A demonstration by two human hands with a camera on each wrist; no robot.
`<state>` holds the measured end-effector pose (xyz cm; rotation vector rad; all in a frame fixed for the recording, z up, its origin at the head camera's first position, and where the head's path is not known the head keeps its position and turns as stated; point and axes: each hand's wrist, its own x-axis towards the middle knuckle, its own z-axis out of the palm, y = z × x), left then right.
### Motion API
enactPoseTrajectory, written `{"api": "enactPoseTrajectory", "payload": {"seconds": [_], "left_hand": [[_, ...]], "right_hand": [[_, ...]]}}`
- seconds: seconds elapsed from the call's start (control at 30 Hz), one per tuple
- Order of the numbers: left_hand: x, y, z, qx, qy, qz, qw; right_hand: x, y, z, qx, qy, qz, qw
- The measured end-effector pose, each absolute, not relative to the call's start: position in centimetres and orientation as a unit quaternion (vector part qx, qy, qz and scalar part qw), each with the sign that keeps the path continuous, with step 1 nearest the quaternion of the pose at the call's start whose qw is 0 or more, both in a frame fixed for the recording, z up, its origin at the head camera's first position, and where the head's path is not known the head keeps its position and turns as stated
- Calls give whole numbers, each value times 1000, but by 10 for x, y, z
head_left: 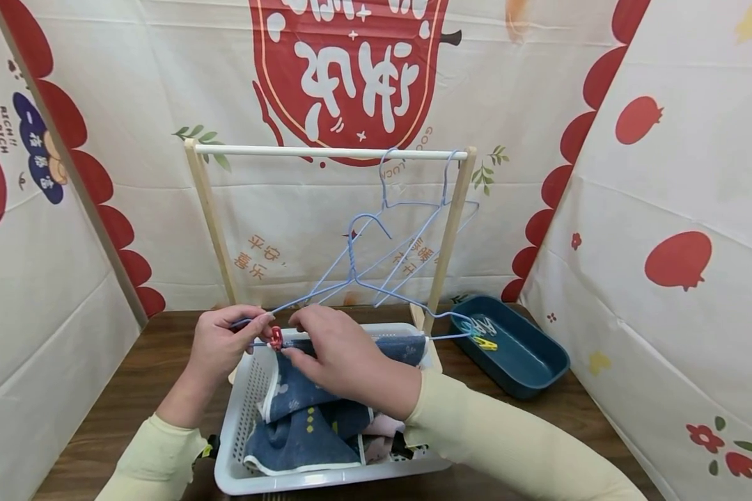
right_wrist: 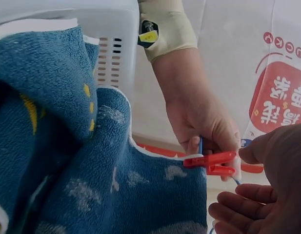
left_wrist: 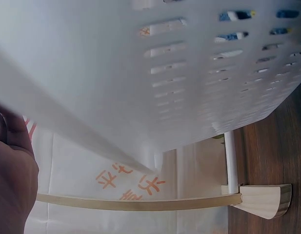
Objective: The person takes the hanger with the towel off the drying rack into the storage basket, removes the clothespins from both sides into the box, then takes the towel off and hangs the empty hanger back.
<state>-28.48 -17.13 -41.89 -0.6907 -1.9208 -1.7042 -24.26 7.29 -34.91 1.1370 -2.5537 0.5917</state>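
Observation:
A blue wire hanger [head_left: 352, 261] is held up over the basket, its left end pinched between the thumb and fingers of my left hand [head_left: 222, 341]. Over its bottom bar lies a dark blue towel [head_left: 310, 435] with white edging and yellow marks, the rest drooping into the basket. A red clothespin [right_wrist: 209, 160] bites the towel's corner at the bar, close to the left fingertips. My right hand [head_left: 345, 351] is just beside that clothespin; in the right wrist view its thumb and loosely bent fingers are apart, with nothing between them. The left wrist view barely shows the left hand [left_wrist: 13, 180].
The white perforated basket [head_left: 235, 424] also contains pinkish cloth [head_left: 382, 426]. Behind it stands a wooden rack [head_left: 207, 209] with a white rail, two blue hangers [head_left: 446, 177] hooked at its right. A teal tub [head_left: 542, 358] with several clothespins [head_left: 485, 344] sits right, overlapped by the held hanger's end.

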Motion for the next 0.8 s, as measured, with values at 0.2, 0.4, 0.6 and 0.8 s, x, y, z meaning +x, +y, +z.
{"api": "enactPoseTrajectory", "payload": {"seconds": [0.2, 0.4, 0.6, 0.8], "left_hand": [[-284, -170, -417, -257, -699, -622, 244], [-284, -170, -417, -257, -700, -618, 248], [-285, -171, -417, -257, -700, -617, 251], [-285, -172, -417, -263, -698, -617, 253]], "right_hand": [[-247, 58, -352, 386, -887, 208, 145], [-250, 51, -358, 379, -886, 225, 141], [-253, 48, -362, 385, -876, 246, 153], [-256, 46, -365, 395, -862, 270, 166]]}}
